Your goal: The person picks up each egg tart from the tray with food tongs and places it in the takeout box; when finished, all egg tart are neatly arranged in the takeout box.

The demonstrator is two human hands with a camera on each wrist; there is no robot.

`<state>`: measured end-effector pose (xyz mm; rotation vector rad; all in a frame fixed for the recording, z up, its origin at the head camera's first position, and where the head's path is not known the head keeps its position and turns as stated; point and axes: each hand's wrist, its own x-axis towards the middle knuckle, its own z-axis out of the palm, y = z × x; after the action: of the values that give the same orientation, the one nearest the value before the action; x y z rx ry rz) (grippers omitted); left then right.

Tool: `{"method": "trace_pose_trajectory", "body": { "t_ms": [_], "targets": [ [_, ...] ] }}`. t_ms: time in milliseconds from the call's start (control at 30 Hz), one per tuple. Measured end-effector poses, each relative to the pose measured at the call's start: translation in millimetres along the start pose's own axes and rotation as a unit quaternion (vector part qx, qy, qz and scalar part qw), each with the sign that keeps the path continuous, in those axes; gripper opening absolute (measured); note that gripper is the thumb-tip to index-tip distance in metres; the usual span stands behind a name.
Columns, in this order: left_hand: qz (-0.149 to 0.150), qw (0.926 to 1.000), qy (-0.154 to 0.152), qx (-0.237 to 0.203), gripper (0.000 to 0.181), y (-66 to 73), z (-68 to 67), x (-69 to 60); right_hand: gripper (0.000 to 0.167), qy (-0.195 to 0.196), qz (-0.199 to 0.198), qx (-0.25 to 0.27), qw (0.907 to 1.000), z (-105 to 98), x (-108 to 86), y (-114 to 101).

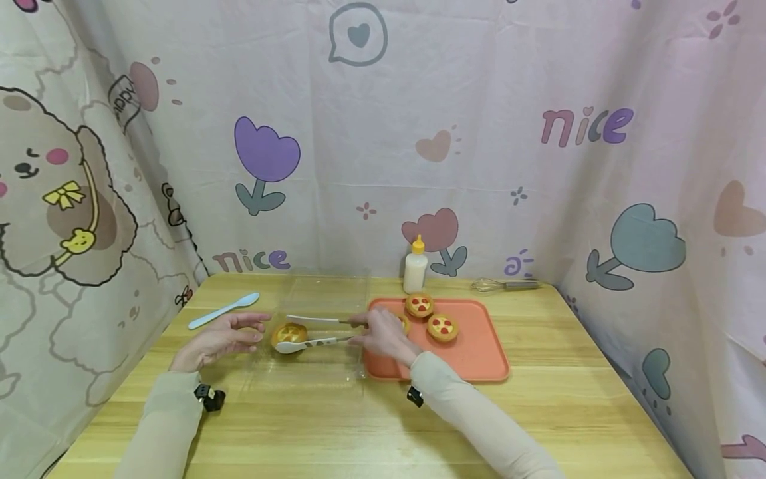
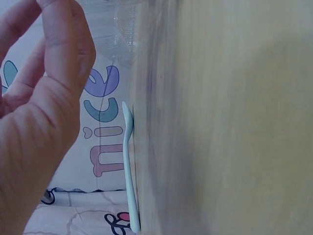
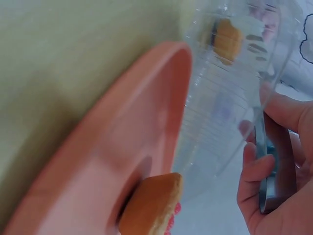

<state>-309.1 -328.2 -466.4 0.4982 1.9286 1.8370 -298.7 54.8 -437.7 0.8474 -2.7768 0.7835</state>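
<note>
It looks like a little cooking corner, with cartoon curtains point(image 1: 371, 140), a wooden table point(image 1: 383, 432), tongs point(image 1: 317, 320) and a whisk point(image 1: 505, 285).

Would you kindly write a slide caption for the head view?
Right hand holds tongs at a mini pizza in a clear container beside a coral tray; left hand nearby.

From here I see white-headed tongs point(image 1: 323, 342), round golden tarts point(image 1: 443, 328) dotted red, a coral rectangular tray point(image 1: 475, 352), tulip-patterned whitish curtain fabric point(image 1: 359, 153).
</note>
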Motion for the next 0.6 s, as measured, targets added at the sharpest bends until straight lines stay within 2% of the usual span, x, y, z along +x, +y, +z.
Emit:
{"method": "trace_pose_trajectory", "body": {
  "t_ms": [300, 600],
  "targets": [
    [0.004, 0.9999, -0.001, 0.011, 0.054, -1.1, -1.2, 0.3, 0.039, 0.027, -0.005, -0.009, 0.9996, 9.2, -5.1, 2.7],
    [0.001, 0.9998, 0.008, 0.016, 0.055, -2.2, -1.5, -0.5, 0.047, 0.01, -0.004, 0.031, 0.9995, 5.6, -3.1, 6.8]
  ]
}}
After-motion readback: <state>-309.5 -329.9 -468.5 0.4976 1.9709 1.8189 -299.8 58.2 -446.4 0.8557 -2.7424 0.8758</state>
